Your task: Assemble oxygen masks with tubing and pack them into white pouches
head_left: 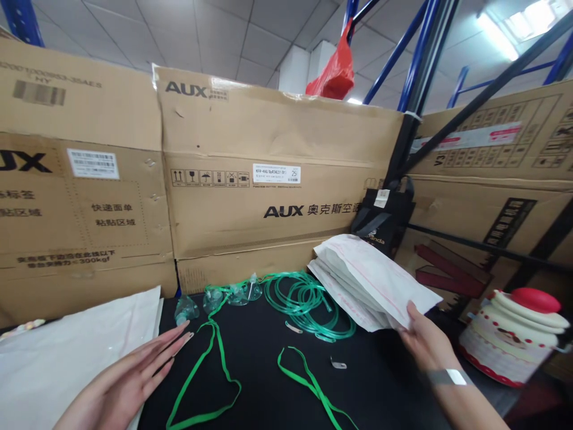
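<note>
My right hand (425, 340) grips the near right corner of a stack of white pouches (376, 278), thumb on top. The stack lies tilted over the back right of the black table. My left hand (134, 373) is open, fingers stretched out and holding nothing, above the edge of a white sheet-like bag (76, 346). Just beyond its fingertips sit several clear green face masks (213, 300). A coil of green tubing (299, 301) lies between the masks and the pouches. Green elastic straps (228, 377) trail forward over the black surface.
Two small metal strips lie loose, one a bent clip (339, 363). A white and red jar (510, 340) stands at the right, with a black bag (387, 218) behind the pouches. Large cardboard boxes (277, 131) wall off the back; a metal rack post (403, 149) rises there.
</note>
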`<move>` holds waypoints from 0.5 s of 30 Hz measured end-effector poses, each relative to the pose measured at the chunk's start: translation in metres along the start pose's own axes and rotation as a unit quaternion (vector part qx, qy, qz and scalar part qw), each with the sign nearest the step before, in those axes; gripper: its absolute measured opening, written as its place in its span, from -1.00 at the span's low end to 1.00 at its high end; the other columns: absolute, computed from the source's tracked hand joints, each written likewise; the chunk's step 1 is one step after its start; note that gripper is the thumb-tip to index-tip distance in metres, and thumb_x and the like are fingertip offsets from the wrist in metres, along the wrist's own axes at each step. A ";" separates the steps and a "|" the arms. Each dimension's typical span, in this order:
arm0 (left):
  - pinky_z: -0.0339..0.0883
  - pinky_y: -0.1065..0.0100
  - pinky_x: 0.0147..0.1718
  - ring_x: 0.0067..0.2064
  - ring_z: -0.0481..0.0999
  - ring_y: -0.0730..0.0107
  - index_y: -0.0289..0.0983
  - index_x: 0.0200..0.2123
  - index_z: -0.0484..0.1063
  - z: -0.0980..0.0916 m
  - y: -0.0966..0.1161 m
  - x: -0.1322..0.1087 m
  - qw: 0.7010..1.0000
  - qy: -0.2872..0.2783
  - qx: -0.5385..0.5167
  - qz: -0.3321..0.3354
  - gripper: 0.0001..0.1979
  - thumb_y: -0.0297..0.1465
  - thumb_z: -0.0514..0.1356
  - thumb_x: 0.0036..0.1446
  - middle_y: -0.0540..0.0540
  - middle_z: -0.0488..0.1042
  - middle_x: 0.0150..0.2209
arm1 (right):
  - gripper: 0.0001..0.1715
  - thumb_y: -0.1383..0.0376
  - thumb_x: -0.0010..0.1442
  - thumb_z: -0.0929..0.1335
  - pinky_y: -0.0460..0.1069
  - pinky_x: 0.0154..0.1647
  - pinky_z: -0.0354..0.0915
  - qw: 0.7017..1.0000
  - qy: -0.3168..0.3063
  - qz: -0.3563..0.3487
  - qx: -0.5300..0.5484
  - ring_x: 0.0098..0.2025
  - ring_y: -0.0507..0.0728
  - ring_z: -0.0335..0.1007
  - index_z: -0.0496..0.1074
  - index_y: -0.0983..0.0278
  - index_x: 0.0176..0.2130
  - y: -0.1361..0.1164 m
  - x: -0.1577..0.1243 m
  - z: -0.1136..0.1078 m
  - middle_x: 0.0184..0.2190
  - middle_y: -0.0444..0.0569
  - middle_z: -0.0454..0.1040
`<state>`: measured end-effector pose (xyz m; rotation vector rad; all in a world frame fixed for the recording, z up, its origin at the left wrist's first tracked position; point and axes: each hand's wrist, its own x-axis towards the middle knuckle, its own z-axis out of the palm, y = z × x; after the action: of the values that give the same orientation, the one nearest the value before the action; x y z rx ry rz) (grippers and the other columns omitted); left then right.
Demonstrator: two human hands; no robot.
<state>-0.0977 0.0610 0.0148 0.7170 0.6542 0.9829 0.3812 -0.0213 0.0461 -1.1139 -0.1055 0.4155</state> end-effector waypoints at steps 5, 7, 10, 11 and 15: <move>0.31 0.35 -0.04 0.21 0.08 0.20 -0.23 -0.09 0.46 -0.001 0.000 -0.002 1.000 -0.018 -0.015 -0.009 -0.65 -0.29 0.06 0.09 -0.04 0.33 0.10 | -0.94 0.38 0.02 0.33 -0.11 -0.33 0.46 0.999 0.016 -0.045 0.012 -0.30 0.10 0.49 0.36 0.33 -0.39 0.010 -0.011 0.012 -0.30 0.00 0.50; 0.30 0.39 -0.04 0.21 0.10 0.23 -0.26 -0.07 0.45 0.001 0.002 -0.005 0.999 -0.028 -0.021 -0.006 -0.64 -0.30 0.03 0.11 -0.04 0.32 0.11 | -0.92 0.36 -0.03 0.37 -0.14 -0.35 0.44 0.997 0.043 -0.064 0.004 -0.33 0.09 0.49 0.38 0.34 -0.43 0.009 -0.013 0.007 -0.36 -0.01 0.51; 0.29 0.40 -0.03 0.20 0.12 0.23 -0.28 -0.07 0.45 0.005 0.004 -0.008 0.999 -0.035 -0.024 0.005 -0.62 -0.29 0.01 0.12 -0.05 0.32 0.11 | -0.89 0.34 -0.08 0.40 -0.22 -0.43 0.40 0.991 0.099 -0.092 -0.011 -0.38 0.05 0.47 0.39 0.33 -0.47 0.003 -0.014 -0.009 -0.43 -0.07 0.50; 0.29 0.39 -0.03 0.20 0.13 0.22 -0.28 -0.08 0.46 0.006 0.004 -0.008 0.999 -0.034 -0.025 0.006 -0.62 -0.29 0.01 0.12 -0.06 0.32 0.10 | -0.88 0.34 -0.09 0.41 -0.24 -0.46 0.39 0.988 0.114 -0.098 -0.016 -0.41 0.03 0.47 0.39 0.33 -0.47 0.000 -0.013 -0.015 -0.44 -0.08 0.50; 0.32 0.37 -0.06 0.20 0.13 0.21 -0.27 -0.10 0.47 0.010 0.004 -0.007 1.000 -0.019 -0.023 -0.007 -0.64 -0.30 0.01 0.12 -0.06 0.33 0.10 | -0.80 0.31 -0.08 0.42 -0.24 -0.52 0.38 0.987 0.120 -0.104 -0.031 -0.42 0.02 0.45 0.41 0.32 -0.36 -0.014 -0.008 -0.033 -0.34 -0.06 0.48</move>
<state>-0.0953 0.0537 0.0255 0.6891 0.6009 0.9651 0.3872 -0.0572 0.0453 -1.1921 -0.0218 0.0911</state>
